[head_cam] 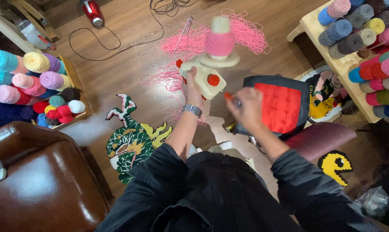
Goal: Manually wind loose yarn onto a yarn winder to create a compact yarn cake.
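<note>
Gripping the cream yarn winder (201,76) in our left hand (192,91) keeps it steady above the floor while our right hand (246,107) pinches its orange crank (228,97); pink yarn (220,42) sits wound on top.

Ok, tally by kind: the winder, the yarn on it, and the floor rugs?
Winder: 1, held by left hand, right hand on its crank
Pink yarn cake: 1
Rugs: 3 (dragon rug, yellow rug, figure rug)
Total: 5
</note>
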